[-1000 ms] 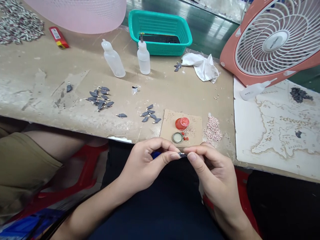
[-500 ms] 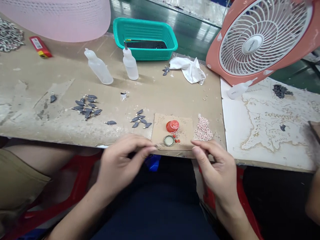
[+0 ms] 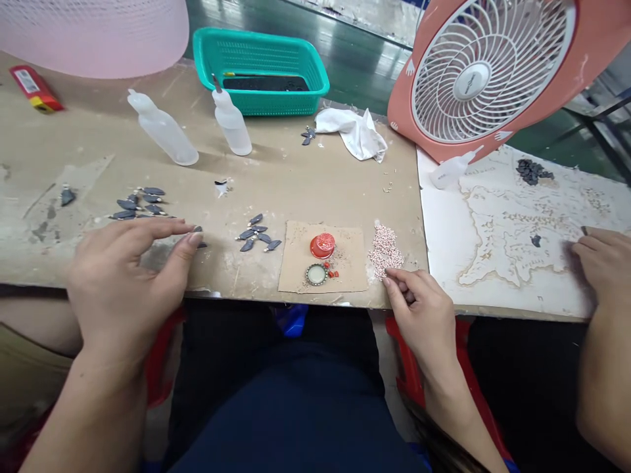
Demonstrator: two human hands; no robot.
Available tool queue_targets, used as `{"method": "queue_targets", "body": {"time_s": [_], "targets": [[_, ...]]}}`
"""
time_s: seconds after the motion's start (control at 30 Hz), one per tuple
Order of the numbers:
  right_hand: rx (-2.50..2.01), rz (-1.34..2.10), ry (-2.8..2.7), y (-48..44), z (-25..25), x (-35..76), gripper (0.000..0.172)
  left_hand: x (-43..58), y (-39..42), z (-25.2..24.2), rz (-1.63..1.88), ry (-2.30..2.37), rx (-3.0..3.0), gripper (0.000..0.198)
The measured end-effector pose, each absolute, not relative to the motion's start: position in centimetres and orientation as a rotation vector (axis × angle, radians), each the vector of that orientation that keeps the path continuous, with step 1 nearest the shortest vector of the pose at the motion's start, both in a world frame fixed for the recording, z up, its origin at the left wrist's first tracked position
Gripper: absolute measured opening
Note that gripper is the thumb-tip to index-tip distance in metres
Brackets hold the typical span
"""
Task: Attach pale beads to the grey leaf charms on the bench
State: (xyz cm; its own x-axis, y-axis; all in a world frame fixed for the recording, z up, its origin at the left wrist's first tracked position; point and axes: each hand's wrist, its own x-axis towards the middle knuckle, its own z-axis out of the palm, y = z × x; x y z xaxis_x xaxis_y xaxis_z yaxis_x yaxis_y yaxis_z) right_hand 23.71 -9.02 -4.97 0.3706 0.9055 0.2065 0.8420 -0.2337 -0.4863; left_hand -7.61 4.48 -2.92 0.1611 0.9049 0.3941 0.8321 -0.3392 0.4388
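While left hand (image 3: 123, 282) lies open, fingers spread, thumb tip just beside dark leaf charms (image 3: 140, 205), right hand (image 3: 419, 309) curls loosely at bead pile (image 3: 384, 253); cannot tell if pinching anything. Between hands: cardboard square (image 3: 350, 263), red cap (image 3: 323, 245), round bezel (image 3: 315, 274). Co-worker's hand (image 3: 599, 263) on printed sheet (image 3: 497, 276), far right. Beyond: plastic bottles (image 3: 162, 128), teal basket (image 3: 256, 105), fan (image 3: 470, 80). Worn tabletop (image 3: 296, 177); green floor (image 3: 345, 46).

Worn, stained table (image 3: 98, 131) with bench clutter

Two plastic squeeze bottles (image 3: 160, 128), a teal basket (image 3: 276, 105), a crumpled white cloth (image 3: 351, 133), dark leaf-shaped charms (image 3: 259, 233), a cardboard square (image 3: 296, 263), pale beads (image 3: 384, 251).
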Motion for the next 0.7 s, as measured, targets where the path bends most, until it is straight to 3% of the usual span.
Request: {"method": "queue_targets", "body": {"time_s": [0.2, 0.33, 0.7], "targets": [[-2.073, 0.174, -1.592, -8.9, -5.2, 24.4, 0.019, -6.6, 4.5, -3.7, 1.044, 1.546, 2.330, 0.025], [-2.106, 0.098, -1.650, -9.0, -5.5, 24.3, 0.020, -5.4, 4.0, -4.0, 1.194, 1.434, 2.291, 0.011], [-1.936, 0.199, -1.722, -9.9, -4.4, 22.9, 0.013, -3.6, 2.8, -3.9, 1.130, 1.291, 2.342, 0.012]]}}
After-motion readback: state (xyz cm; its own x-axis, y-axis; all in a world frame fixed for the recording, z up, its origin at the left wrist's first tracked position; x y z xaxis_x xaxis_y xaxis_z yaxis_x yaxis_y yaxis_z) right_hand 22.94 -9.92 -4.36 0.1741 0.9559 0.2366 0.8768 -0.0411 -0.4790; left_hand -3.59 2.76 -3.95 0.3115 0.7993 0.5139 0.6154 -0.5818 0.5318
